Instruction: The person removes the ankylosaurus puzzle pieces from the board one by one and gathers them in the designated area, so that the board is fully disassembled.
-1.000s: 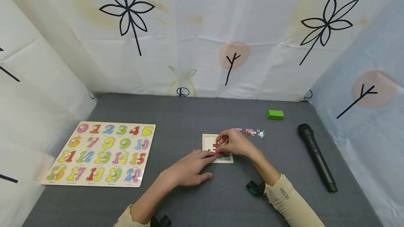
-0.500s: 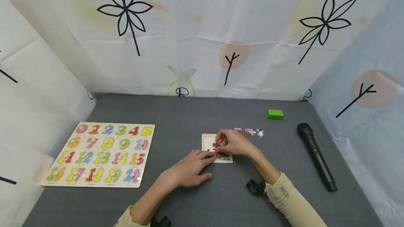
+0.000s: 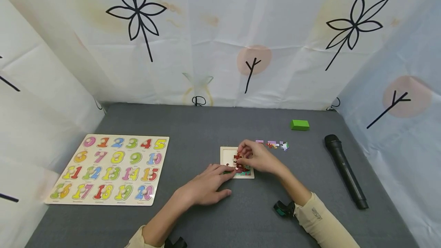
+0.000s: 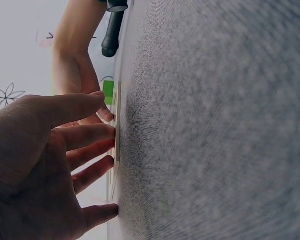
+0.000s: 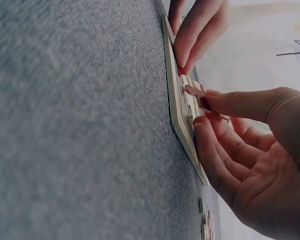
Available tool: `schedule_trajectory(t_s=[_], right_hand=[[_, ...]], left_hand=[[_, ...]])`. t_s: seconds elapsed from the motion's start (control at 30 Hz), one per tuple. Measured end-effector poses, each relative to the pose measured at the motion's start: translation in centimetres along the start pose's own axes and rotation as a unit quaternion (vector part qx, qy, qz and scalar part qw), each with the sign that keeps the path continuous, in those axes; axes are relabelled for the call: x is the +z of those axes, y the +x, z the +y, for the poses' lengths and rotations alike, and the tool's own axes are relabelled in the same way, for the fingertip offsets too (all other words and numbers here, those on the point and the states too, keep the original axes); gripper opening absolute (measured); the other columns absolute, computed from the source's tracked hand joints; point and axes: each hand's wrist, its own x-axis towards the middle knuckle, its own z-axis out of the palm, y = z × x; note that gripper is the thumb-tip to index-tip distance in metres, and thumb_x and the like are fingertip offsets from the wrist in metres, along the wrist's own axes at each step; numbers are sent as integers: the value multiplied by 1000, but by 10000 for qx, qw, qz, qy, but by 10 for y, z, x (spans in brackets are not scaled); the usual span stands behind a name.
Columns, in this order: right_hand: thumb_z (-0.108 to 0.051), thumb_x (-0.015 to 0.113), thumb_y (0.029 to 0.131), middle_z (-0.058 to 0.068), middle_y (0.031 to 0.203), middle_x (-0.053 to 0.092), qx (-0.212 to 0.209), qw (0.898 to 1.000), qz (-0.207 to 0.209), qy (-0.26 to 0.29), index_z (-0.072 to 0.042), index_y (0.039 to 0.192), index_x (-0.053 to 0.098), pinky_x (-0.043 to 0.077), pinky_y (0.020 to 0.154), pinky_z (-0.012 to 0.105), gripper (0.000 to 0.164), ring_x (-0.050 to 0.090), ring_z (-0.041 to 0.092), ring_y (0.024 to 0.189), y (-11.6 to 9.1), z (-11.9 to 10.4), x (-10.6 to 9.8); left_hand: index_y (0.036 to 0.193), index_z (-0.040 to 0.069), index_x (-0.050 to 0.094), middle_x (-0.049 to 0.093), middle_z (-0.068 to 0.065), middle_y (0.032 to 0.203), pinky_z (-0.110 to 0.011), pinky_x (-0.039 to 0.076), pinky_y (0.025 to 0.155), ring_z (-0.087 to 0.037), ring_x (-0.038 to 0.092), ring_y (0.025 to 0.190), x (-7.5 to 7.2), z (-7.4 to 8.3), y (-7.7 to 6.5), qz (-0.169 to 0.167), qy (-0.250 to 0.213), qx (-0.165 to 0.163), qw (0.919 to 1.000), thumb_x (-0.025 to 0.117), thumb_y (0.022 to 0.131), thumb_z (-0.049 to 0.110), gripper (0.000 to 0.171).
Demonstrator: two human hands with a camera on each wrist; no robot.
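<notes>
A small jigsaw puzzle tray (image 3: 227,149) with a pale wooden rim lies mid-table, with red-brown and teal pieces (image 3: 246,172) laid in its lower right part. My right hand (image 3: 259,159) pinches a red-brown puzzle piece (image 5: 202,98) between thumb and fingers, tilted just above the tray in the right wrist view. From the left, my left hand (image 3: 211,185) rests its outstretched fingertips on the tray and the laid pieces. In the left wrist view its fingers (image 4: 92,136) are spread along the tray's edge. Part of the tray's interior is hidden under both hands.
Several loose puzzle pieces (image 3: 273,144) lie in a row behind the right hand. A green block (image 3: 300,125) sits farther back, and a black microphone (image 3: 346,171) lies on the right. At left is a wooden number board (image 3: 156,175). White curtains (image 3: 213,49) surround the table.
The right hand has shifted slightly right with the puzzle piece, showing more of it, and its wrist has moved right too. The left hand stays in place on the tray.
</notes>
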Motion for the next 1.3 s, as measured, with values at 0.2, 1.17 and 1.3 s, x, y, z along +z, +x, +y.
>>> schedule_trajectory(t_s=[0.2,1.17,1.3], right_hand=[[-8,80,98,13,99,72,74,9983,57,584,0,113,65,60,84,23,23,68,9,88,-5,4,-5],[0,75,98,21,101,74,607,9951,594,499,11,118,66,57,72,22,24,68,4,83,-49,33,-80],[0,74,99,23,102,74,673,9953,546,432,12,120,65,58,72,23,26,68,3,83,-52,38,-86]], left_hand=[[164,15,50,46,3,171,-61,26,134,-25,38,161,2,0,1,-69,-83,-107,9999,66,109,34,61],[162,13,53,48,-1,170,-60,25,135,-28,39,160,0,3,0,-3,-211,-131,9997,70,107,30,60],[162,12,53,49,-1,169,-60,25,135,-27,40,160,0,2,0,10,-232,-123,9997,70,107,30,60]])
